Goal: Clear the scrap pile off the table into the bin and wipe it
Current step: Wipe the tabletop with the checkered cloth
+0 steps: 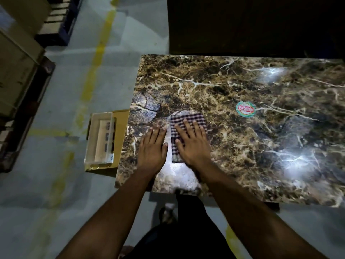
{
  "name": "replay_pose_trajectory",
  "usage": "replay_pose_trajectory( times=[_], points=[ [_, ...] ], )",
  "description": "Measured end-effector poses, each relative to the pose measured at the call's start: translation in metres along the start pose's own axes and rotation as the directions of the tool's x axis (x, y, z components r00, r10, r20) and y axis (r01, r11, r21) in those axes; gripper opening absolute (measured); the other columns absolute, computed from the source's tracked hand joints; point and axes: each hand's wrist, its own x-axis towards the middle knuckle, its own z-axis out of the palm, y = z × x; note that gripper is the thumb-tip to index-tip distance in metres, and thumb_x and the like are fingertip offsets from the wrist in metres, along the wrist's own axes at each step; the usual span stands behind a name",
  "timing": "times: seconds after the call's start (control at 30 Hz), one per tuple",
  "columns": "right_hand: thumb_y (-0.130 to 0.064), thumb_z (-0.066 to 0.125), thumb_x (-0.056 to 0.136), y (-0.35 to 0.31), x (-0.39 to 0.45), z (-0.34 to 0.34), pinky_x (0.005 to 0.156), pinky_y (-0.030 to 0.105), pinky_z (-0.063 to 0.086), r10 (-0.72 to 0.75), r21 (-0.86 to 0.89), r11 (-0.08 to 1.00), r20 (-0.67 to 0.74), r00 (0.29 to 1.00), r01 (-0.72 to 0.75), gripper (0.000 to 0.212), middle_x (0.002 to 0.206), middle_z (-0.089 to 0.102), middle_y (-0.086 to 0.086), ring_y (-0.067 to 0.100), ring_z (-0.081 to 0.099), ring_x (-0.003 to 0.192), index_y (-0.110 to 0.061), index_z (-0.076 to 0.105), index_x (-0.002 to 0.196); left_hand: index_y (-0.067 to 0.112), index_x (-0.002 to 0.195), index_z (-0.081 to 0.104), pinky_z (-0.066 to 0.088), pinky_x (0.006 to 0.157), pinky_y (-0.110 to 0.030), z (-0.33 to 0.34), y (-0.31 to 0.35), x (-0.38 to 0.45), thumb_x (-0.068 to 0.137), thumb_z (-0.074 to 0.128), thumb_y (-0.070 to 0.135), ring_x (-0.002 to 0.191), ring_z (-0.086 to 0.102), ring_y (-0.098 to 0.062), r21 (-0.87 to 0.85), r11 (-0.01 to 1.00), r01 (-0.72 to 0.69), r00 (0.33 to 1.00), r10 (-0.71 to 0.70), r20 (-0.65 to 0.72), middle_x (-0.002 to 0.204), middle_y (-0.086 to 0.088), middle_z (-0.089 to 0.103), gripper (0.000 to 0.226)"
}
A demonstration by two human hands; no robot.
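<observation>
A brown marble-patterned table (242,146) fills the right half of the head view. A folded dark-and-white checked cloth (188,119) lies near the table's left front part. My right hand (194,144) presses flat on the cloth with fingers spread. My left hand (152,148) rests flat on the bare tabletop just left of the cloth, fingers together, holding nothing. A clear plastic bin (99,139) sits on a yellow cardboard box on the floor by the table's left edge, with dark small pieces inside. No scrap pile shows on the table.
A round red-and-green sticker (246,108) is stuck near the table's middle. Pallets with cardboard boxes (16,75) stand at the left. Yellow floor lines (93,58) run across the grey floor. A dark surface (252,25) lies beyond the table's far edge.
</observation>
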Motion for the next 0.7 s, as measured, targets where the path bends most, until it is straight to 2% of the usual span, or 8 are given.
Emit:
replay_pose_trajectory(
  times=[0.17,0.23,0.3,0.37,0.43,0.53,0.6,0.7],
  points=[
    [-0.054,0.024,0.104,0.024,-0.04,-0.002,0.127,0.048,-0.001,0.175,0.012,0.985,-0.069,0.982,-0.175,0.061,0.171,0.01,0.002,0.029,-0.003,0.158,-0.037,0.011,0.162,0.027,0.158,0.027,0.015,0.124,-0.046,0.002,0.001,-0.028,0.106,0.033,0.042,0.154,0.016,-0.021,-0.007,1.0,-0.008,1.0,0.008,0.004,0.167,0.001,0.023,0.055],
    [-0.054,0.024,0.104,0.002,-0.071,0.002,0.127,0.049,0.0,0.177,0.023,0.984,-0.059,0.982,-0.176,0.062,0.171,0.009,0.004,0.03,-0.005,0.157,-0.035,0.01,0.162,0.026,0.158,0.027,0.014,0.125,-0.045,0.003,0.002,-0.038,0.107,0.031,0.042,0.155,0.015,-0.021,-0.032,0.999,-0.021,1.0,0.021,0.002,0.167,0.001,0.023,0.054],
    [-0.054,0.021,0.104,-0.022,-0.087,0.013,0.127,0.049,-0.005,0.116,0.022,0.993,-0.008,0.993,-0.115,0.062,0.171,0.003,0.003,0.029,-0.01,0.157,-0.036,0.007,0.162,0.025,0.158,0.027,0.015,0.125,-0.045,0.006,0.002,-0.047,0.107,0.031,0.04,0.154,0.015,-0.021,-0.016,0.999,-0.034,0.999,0.034,0.001,0.167,0.0,0.024,0.054],
    [-0.056,0.018,0.104,-0.035,-0.081,0.018,0.125,0.044,-0.012,0.037,0.017,0.999,0.012,0.999,-0.037,0.062,0.171,0.0,0.002,0.027,-0.011,0.157,-0.037,0.005,0.162,0.023,0.157,0.029,0.016,0.125,-0.046,0.008,0.002,-0.056,0.106,0.033,0.035,0.153,0.019,-0.023,-0.003,0.999,-0.034,0.999,0.034,0.007,0.166,-0.002,0.026,0.053],
    [-0.056,0.018,0.105,-0.03,-0.066,0.015,0.125,0.042,-0.011,0.009,-0.001,1.0,0.007,1.0,-0.009,0.061,0.172,0.002,0.001,0.026,-0.008,0.157,-0.038,0.007,0.162,0.021,0.156,0.032,0.019,0.124,-0.047,0.008,0.002,-0.064,0.106,0.035,0.032,0.152,0.022,-0.023,-0.023,0.999,-0.04,0.999,0.039,-0.012,0.164,-0.003,0.03,0.052],
    [-0.055,0.022,0.105,-0.006,-0.069,0.009,0.125,0.045,-0.007,0.128,-0.009,0.992,-0.014,0.992,-0.128,0.062,0.171,0.007,0.003,0.029,-0.004,0.158,-0.036,0.008,0.162,0.021,0.155,0.035,0.026,0.121,-0.048,0.01,0.001,-0.079,0.106,0.037,0.031,0.15,0.027,-0.025,-0.042,0.997,-0.063,0.997,0.062,-0.036,0.163,-0.003,0.032,0.05],
    [-0.054,0.024,0.104,-0.007,-0.096,0.011,0.127,0.049,0.0,0.204,0.016,0.979,-0.056,0.977,-0.203,0.063,0.171,0.012,0.005,0.031,0.0,0.157,-0.035,0.011,0.162,0.021,0.156,0.034,0.025,0.121,-0.048,0.012,0.001,-0.091,0.106,0.036,0.032,0.149,0.028,-0.026,-0.034,0.998,-0.061,0.998,0.06,-0.026,0.163,-0.004,0.033,0.051],
    [-0.055,0.02,0.103,-0.033,-0.131,0.024,0.127,0.05,0.0,0.203,0.014,0.979,-0.01,0.979,-0.203,0.065,0.171,0.008,0.006,0.032,-0.004,0.157,-0.034,0.007,0.162,0.021,0.158,0.029,0.02,0.123,-0.047,0.016,0.008,-0.1,0.106,0.037,0.031,0.151,0.025,-0.026,0.002,0.999,-0.05,0.999,0.05,0.0,0.164,-0.003,0.03,0.053]
  ],
)
